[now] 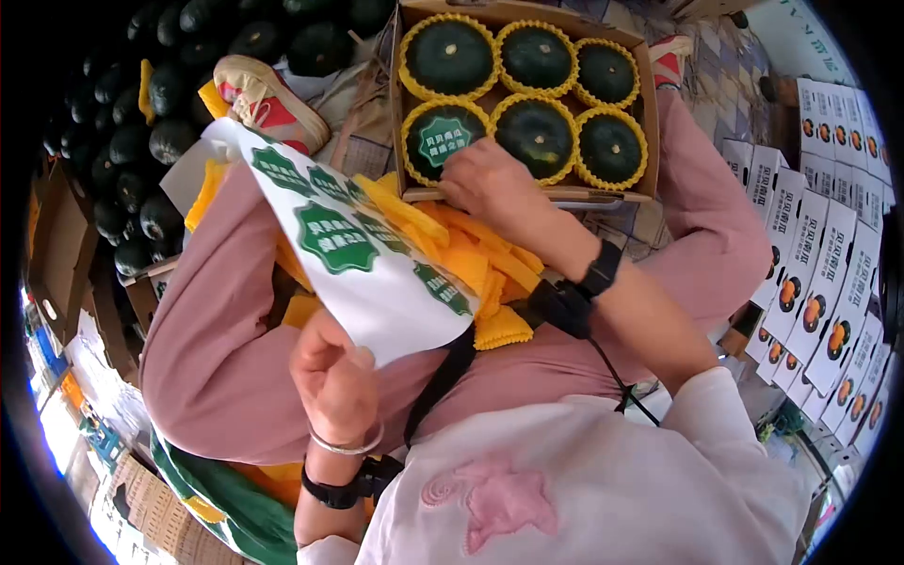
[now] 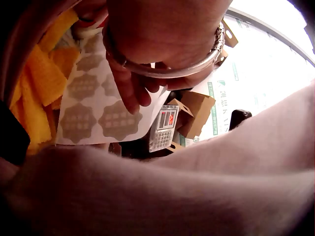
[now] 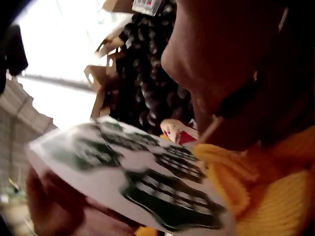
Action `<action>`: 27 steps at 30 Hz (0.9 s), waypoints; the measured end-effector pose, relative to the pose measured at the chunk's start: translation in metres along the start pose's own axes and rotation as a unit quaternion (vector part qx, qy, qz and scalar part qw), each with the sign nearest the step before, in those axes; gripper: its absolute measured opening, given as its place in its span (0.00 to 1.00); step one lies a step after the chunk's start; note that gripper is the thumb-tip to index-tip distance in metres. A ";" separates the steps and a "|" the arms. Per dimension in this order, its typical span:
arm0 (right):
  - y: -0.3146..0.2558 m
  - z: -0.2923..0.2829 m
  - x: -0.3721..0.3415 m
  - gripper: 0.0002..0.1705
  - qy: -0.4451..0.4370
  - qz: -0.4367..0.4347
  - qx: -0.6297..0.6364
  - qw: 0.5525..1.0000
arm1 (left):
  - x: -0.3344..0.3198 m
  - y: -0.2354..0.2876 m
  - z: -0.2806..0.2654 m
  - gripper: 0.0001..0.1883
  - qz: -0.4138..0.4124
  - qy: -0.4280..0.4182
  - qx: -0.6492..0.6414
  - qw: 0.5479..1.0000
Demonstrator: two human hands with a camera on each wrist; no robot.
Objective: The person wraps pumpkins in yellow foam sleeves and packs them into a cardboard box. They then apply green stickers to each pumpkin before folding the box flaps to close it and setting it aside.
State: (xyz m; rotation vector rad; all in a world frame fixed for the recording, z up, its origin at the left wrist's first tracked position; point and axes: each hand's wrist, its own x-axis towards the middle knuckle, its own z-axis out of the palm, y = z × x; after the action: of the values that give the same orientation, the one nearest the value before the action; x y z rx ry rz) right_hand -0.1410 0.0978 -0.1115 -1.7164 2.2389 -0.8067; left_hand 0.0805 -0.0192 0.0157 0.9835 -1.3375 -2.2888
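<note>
My left hand (image 1: 336, 377) pinches the lower edge of a white sheet of green stickers (image 1: 337, 237) between thumb and fingers. The sheet slants up across the lap and also fills much of the right wrist view. My right hand (image 1: 494, 184) reaches to the box, its fingers at the near side of a dark green pumpkin (image 1: 421, 143) that carries a green sticker (image 1: 443, 141). Some of its fingertips are hidden. Several more pumpkins (image 1: 535, 138) sit in yellow foam nets (image 1: 576, 162) inside the cardboard box (image 1: 603, 196).
Yellow foam nets (image 1: 504, 325) lie heaped on the lap between the legs. A large pile of loose pumpkins (image 1: 132, 146) is at upper left, by a shoe (image 1: 268, 99). Stacked white printed cartons (image 1: 815, 273) stand at right. The left wrist view shows a scale's keypad (image 2: 162, 130).
</note>
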 end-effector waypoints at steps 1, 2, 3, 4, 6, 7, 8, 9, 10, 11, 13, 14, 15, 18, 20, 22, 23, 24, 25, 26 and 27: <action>-0.006 -0.009 0.008 0.13 -0.106 0.110 0.018 0.988 | 0.002 -0.001 -0.005 0.07 -0.017 0.008 -0.008 1.000; -0.004 0.001 0.012 0.17 -0.060 0.087 -0.010 0.994 | 0.004 -0.002 -0.007 0.10 -0.035 0.011 -0.015 0.999; 0.002 0.014 0.020 0.21 -0.014 0.064 -0.040 0.997 | 0.009 0.006 0.010 0.15 -0.064 0.047 -0.043 0.996; 0.007 0.023 0.026 0.26 0.034 0.039 -0.072 0.996 | 0.009 0.003 0.016 0.17 -0.086 0.050 -0.050 0.994; 0.014 0.030 0.025 0.35 -0.053 0.074 -0.117 0.989 | 0.012 0.009 0.026 0.23 -0.112 0.050 -0.063 0.990; 0.015 0.027 0.029 0.35 -0.059 0.079 -0.114 0.989 | 0.012 0.015 0.027 0.27 -0.135 0.023 -0.083 0.987; 0.010 0.028 0.029 0.35 -0.068 0.088 -0.106 0.988 | 0.010 0.019 0.025 0.29 -0.121 0.015 -0.062 0.991; -0.011 0.007 0.032 0.33 -0.091 0.126 -0.094 0.983 | 0.011 0.019 0.024 0.31 -0.105 0.006 -0.041 0.994; -0.026 -0.019 0.030 0.32 -0.083 0.119 0.039 0.989 | 0.011 0.020 0.024 0.34 -0.091 0.002 -0.022 0.996; -0.040 -0.041 0.028 0.31 -0.077 0.107 0.172 0.976 | 0.005 0.022 0.031 0.36 -0.096 -0.011 0.000 0.995; -0.083 -0.075 0.015 0.25 -0.004 0.078 0.438 0.896 | -0.002 0.026 0.038 0.36 -0.097 -0.039 0.011 0.994; -0.098 -0.084 0.010 0.22 0.023 0.054 0.422 0.905 | -0.005 0.025 0.041 0.37 -0.104 -0.063 0.018 0.992; -0.106 -0.091 0.004 0.19 0.007 0.073 0.424 0.903 | -0.006 0.024 0.040 0.29 -0.088 -0.098 -0.005 0.991; -0.116 -0.090 -0.010 0.12 0.025 0.148 0.504 0.850 | -0.002 0.030 0.033 0.30 -0.142 -0.120 0.178 0.966; -0.118 -0.092 -0.019 0.11 0.008 0.252 0.639 0.726 | -0.005 0.039 0.045 0.31 -0.134 -0.138 0.173 0.966; -0.112 -0.097 -0.030 0.10 0.039 0.341 0.681 0.647 | -0.013 0.043 0.057 0.32 -0.116 -0.164 0.147 0.969; -0.102 -0.090 -0.037 0.10 0.071 0.367 0.687 0.623 | -0.016 0.038 0.054 0.35 -0.122 -0.173 0.122 0.970; -0.091 -0.084 -0.043 0.09 0.103 0.391 0.693 0.597 | -0.018 0.035 0.052 0.36 -0.128 -0.176 0.120 0.969; -0.076 -0.081 -0.051 0.08 0.163 0.399 0.702 0.567 | -0.018 0.033 0.049 0.36 -0.135 -0.178 0.117 0.968; -0.058 -0.074 -0.053 0.07 0.243 0.407 0.651 0.592 | -0.018 0.031 0.046 0.37 -0.143 -0.178 0.115 0.967; -0.032 -0.073 -0.060 0.07 0.244 0.408 0.458 0.751 | -0.017 0.029 0.045 0.38 -0.140 -0.180 0.107 0.968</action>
State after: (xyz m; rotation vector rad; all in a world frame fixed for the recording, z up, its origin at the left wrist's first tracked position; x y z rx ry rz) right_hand -0.1308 0.1699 -0.0435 -0.0352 1.9050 -1.7580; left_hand 0.0595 0.0038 0.0622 0.8977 -1.7162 -2.6786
